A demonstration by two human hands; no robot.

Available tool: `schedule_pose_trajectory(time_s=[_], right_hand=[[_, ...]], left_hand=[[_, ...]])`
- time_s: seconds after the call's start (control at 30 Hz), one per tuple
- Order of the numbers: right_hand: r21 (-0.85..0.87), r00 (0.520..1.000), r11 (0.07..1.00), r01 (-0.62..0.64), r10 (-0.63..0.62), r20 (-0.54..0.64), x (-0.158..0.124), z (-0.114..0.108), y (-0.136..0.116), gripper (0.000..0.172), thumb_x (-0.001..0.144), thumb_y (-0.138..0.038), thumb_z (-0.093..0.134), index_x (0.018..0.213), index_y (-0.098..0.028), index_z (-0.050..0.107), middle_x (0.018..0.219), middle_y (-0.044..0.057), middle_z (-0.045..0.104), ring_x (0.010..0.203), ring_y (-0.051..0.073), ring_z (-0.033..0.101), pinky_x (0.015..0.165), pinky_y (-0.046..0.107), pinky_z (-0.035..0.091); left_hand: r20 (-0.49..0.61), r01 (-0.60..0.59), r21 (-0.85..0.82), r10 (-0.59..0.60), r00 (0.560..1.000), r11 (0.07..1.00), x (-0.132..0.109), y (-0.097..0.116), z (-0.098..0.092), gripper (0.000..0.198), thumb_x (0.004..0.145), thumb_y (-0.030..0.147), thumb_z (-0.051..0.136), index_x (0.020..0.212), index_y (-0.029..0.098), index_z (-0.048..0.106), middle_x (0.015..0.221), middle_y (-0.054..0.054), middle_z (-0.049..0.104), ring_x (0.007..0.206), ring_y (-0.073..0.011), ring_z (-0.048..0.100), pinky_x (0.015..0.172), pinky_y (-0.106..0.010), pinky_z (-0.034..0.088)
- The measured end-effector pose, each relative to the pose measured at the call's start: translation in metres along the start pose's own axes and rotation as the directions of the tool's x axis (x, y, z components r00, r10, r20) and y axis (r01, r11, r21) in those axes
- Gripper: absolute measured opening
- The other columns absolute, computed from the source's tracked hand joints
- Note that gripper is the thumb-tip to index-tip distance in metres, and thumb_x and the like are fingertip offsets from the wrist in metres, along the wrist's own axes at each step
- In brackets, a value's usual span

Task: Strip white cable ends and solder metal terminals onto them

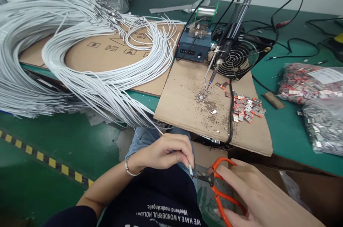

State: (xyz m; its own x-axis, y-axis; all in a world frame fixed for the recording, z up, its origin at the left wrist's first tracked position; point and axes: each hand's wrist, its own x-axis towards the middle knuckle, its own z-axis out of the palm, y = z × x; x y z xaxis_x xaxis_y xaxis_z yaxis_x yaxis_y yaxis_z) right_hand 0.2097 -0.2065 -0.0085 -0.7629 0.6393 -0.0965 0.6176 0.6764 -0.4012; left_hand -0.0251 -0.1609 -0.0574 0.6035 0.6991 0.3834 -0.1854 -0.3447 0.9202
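Pinched in my left hand point(171, 152) is the end of a white cable point(190, 170), its tip sticking out below the fingers. My right hand point(248, 187) grips orange-handled scissors point(223, 191), fingers through the loops. The dark blades reach left and meet the cable tip; whether they are fully closed on it I cannot tell. Both hands are over my lap, in front of the table edge. A large bundle of white cables point(112, 73) lies on cardboard to the left, some ends hanging over the edge toward my left hand.
A soldering iron point(225, 46) is held upright over scrap-strewn cardboard point(184, 95), beside a blue control box point(194, 46) and a black fan point(241, 59). Orange-and-silver USB connectors point(246, 107) lie in a pile. Bags of red parts point(308, 82) and metal parts point(325, 123) are at right.
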Motion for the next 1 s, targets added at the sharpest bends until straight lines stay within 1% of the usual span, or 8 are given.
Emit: schedule_pose_trajectory(time_s=[0.17, 0.37, 0.5, 0.6, 0.7, 0.83, 0.93, 1.0], right_hand=[[-0.200, 0.996, 0.979, 0.039, -0.054, -0.071, 0.004, 0.004, -0.001, 0.005, 0.084, -0.019, 0.038, 0.087, -0.021, 0.041, 0.066, 0.000, 0.057, 0.054, 0.018, 0.056, 0.054, 0.029, 0.039], [-0.399, 0.966, 0.917, 0.026, -0.127, -0.227, 0.008, 0.015, 0.000, 0.028, 0.096, -0.017, 0.020, 0.078, -0.020, 0.041, 0.051, -0.001, 0.056, 0.040, 0.015, 0.054, 0.051, 0.028, 0.035], [-0.430, 0.934, 0.903, 0.003, -0.157, -0.322, 0.006, 0.019, 0.006, 0.025, 0.095, -0.014, 0.028, 0.075, -0.020, 0.041, 0.047, -0.004, 0.052, 0.036, 0.013, 0.048, 0.053, 0.028, 0.037], [-0.184, 0.939, 0.983, -0.017, -0.048, -0.341, -0.001, 0.020, 0.010, 0.014, 0.091, -0.016, 0.035, 0.081, -0.021, 0.043, 0.052, -0.004, 0.053, 0.041, 0.013, 0.048, 0.049, 0.025, 0.039], [0.162, 0.927, 0.976, -0.147, 0.193, -0.321, -0.007, 0.023, 0.012, 0.012, 0.086, -0.025, 0.045, 0.096, -0.019, 0.049, 0.060, -0.001, 0.056, 0.051, 0.015, 0.053, 0.047, 0.023, 0.043], [0.590, 0.823, 0.779, -0.213, 0.468, -0.321, 0.006, 0.032, 0.004, 0.014, 0.084, -0.028, 0.055, 0.096, -0.020, 0.059, 0.049, -0.007, 0.045, 0.041, 0.012, 0.046, 0.042, 0.022, 0.040], [0.786, 0.747, 0.611, -0.094, 0.565, -0.350, 0.028, 0.038, -0.007, 0.008, 0.081, -0.025, 0.062, 0.089, -0.021, 0.064, 0.044, -0.008, 0.044, 0.038, 0.009, 0.044, 0.041, 0.020, 0.038], [0.847, 0.722, 0.531, 0.010, 0.583, -0.374, 0.042, 0.039, -0.014, 0.009, 0.078, -0.021, 0.067, 0.086, -0.022, 0.067, 0.046, -0.008, 0.047, 0.039, 0.008, 0.044, 0.041, 0.019, 0.037]], left_hand=[[-0.022, 0.004, -0.025, -0.004, 1.000, 1.000, 0.000, 0.000, 0.002, 0.034, 0.090, 0.035, 0.049, 0.066, 0.014, 0.061, 0.060, -0.005, 0.059, 0.057, -0.0120, 0.053, 0.059, -0.023, 0.045], [-0.090, 0.024, -0.086, -0.032, 0.995, 0.996, 0.002, -0.002, 0.004, 0.034, 0.088, 0.036, 0.052, 0.065, 0.013, 0.062, 0.059, -0.003, 0.055, 0.056, -0.0108, 0.050, 0.056, -0.022, 0.041], [-0.133, 0.086, -0.131, -0.103, 0.986, 0.988, 0.003, -0.001, 0.005, 0.032, 0.086, 0.036, 0.056, 0.065, 0.012, 0.062, 0.060, -0.002, 0.055, 0.057, -0.0101, 0.050, 0.056, -0.021, 0.040], [-0.181, 0.141, -0.157, -0.169, 0.969, 0.977, 0.002, 0.004, 0.007, 0.030, 0.084, 0.035, 0.059, 0.067, 0.011, 0.062, 0.061, -0.001, 0.054, 0.057, -0.0093, 0.048, 0.054, -0.020, 0.037], [-0.242, 0.201, -0.183, -0.242, 0.940, 0.962, 0.000, 0.013, 0.010, 0.023, 0.085, 0.031, 0.058, 0.075, 0.010, 0.061, 0.062, 0.001, 0.051, 0.053, -0.0072, 0.042, 0.048, -0.018, 0.033], [-0.271, 0.375, -0.237, -0.432, 0.860, 0.896, -0.002, 0.029, 0.016, 0.021, 0.085, 0.031, 0.058, 0.083, 0.011, 0.061, 0.060, 0.004, 0.047, 0.048, -0.0056, 0.037, 0.044, -0.018, 0.030], [-0.270, 0.445, -0.245, -0.502, 0.822, 0.861, -0.002, 0.034, 0.019, 0.022, 0.081, 0.033, 0.061, 0.075, 0.012, 0.061, 0.061, 0.004, 0.047, 0.048, -0.0051, 0.040, 0.044, -0.017, 0.031], [-0.269, 0.456, -0.271, -0.521, 0.810, 0.848, -0.004, 0.033, 0.020, 0.025, 0.080, 0.035, 0.063, 0.071, 0.013, 0.058, 0.061, 0.004, 0.048, 0.046, -0.0044, 0.041, 0.041, -0.016, 0.032]])
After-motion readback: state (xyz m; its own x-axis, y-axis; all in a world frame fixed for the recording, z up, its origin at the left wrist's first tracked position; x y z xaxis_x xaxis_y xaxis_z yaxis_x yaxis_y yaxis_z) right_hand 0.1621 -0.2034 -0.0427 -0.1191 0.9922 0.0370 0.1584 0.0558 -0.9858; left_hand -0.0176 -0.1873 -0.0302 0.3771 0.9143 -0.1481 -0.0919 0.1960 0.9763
